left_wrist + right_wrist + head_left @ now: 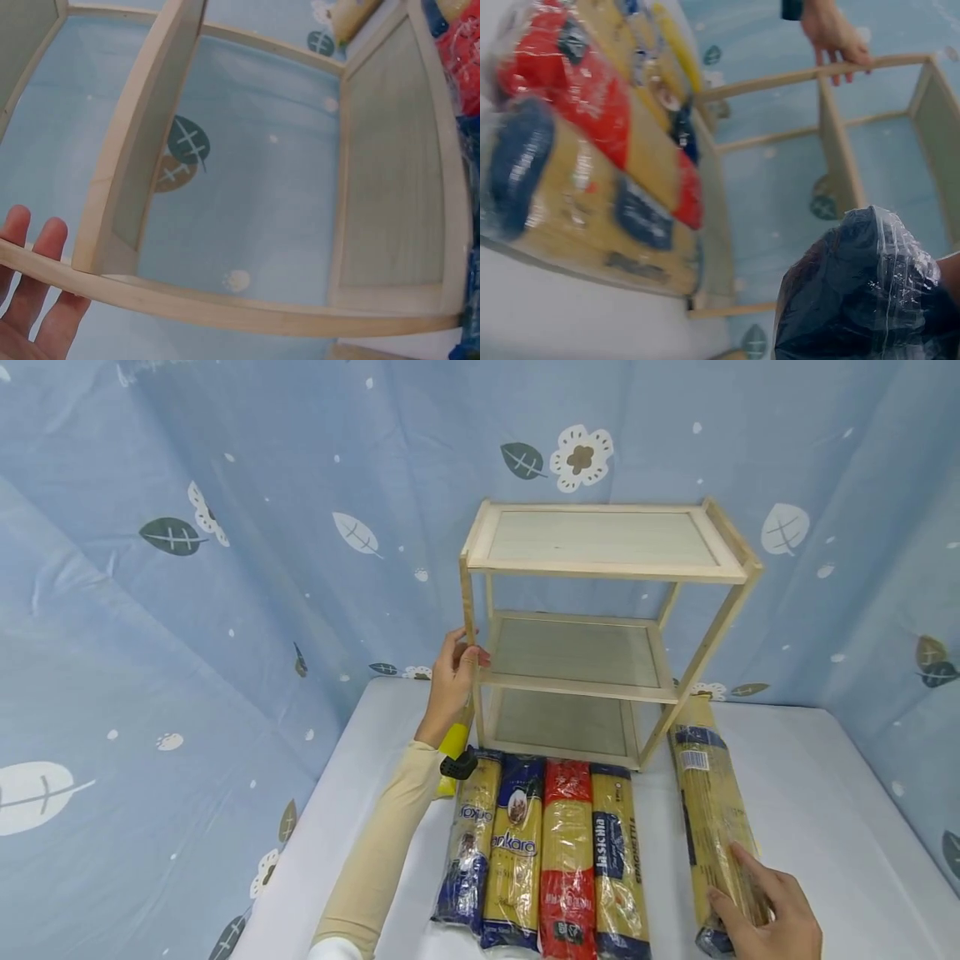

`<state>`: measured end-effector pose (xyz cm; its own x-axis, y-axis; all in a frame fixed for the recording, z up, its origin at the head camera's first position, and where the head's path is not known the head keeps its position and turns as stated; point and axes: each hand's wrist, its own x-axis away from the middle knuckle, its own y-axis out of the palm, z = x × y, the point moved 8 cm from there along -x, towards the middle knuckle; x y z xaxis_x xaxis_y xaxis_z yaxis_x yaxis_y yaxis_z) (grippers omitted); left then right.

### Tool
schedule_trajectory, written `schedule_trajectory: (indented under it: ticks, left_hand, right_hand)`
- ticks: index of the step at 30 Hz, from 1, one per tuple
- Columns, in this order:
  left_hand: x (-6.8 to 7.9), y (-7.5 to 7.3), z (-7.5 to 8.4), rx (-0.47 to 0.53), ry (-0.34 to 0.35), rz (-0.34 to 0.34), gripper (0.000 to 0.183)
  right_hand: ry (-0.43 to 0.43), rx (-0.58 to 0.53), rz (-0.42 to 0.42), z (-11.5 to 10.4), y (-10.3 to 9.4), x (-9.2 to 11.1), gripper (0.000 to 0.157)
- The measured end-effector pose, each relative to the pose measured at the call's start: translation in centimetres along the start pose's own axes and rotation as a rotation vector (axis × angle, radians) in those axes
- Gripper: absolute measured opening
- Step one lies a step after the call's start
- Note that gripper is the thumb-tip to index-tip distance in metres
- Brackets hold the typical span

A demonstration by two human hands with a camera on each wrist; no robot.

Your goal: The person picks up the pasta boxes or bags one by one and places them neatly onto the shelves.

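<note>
A three-tier wooden shelf rack (600, 687) stands at the back of the table. My left hand (453, 672) grips its left front post, and in the left wrist view the fingers (52, 240) reach past the post beside the middle shelf. At the lower right, my right hand (776, 910) holds the near end of a long spaghetti pack (712, 810), thumb on one side and fingers on the other. The pack lies lengthwise to the right of the rack. Its dark blue wrapped end (847, 292) fills the bottom of the right wrist view.
Several pasta packs lie side by side before the rack: a blue-ended one (468, 843), an Ankara pack (513, 852), a red one (567, 860) and a La Sicilia spaghetti pack (618, 860). Yellow packaging (446, 787) shows behind the left wrist. A patterned blue curtain (300, 527) surrounds the white table.
</note>
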<state>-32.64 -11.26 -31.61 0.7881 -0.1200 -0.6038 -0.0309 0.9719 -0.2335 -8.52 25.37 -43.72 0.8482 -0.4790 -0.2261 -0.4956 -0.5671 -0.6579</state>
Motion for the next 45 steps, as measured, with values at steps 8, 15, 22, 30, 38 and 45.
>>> schedule_trajectory:
  ticks: [8,15,22,30,38,45]
  left_hand:
    - [0.1,-0.3,-0.2,0.026,-0.023,-0.001,0.029]
    - [0.0,-0.3,-0.2,0.024,-0.025,-0.014,0.030]
    - [0.0,-0.2,-0.1,0.037,-0.028,-0.013,0.030]
    - [-0.1,-0.2,-0.1,0.025,-0.021,-0.008,0.030]
    - [-0.1,-0.1,-0.1,0.032,-0.014,-0.007,0.029]
    - [0.0,0.0,-0.3,0.016,-0.011,0.008,0.028]
  right_hand:
    - [0.010,0.013,0.032,-1.5,-2.4,-1.8,0.054]
    - [-0.057,-0.033,0.075,-3.6,-4.8,-3.6,0.054]
    - [-0.093,-0.040,0.057,-5.2,-6.2,-5.6,0.056]
    - [-0.130,-0.030,0.057,-6.5,-7.7,-7.5,0.055]
    - [-0.117,-0.101,0.087,-7.4,-9.4,-9.6,0.057]
    - [-0.142,-0.141,0.115,-8.0,-10.5,-11.4,0.061]
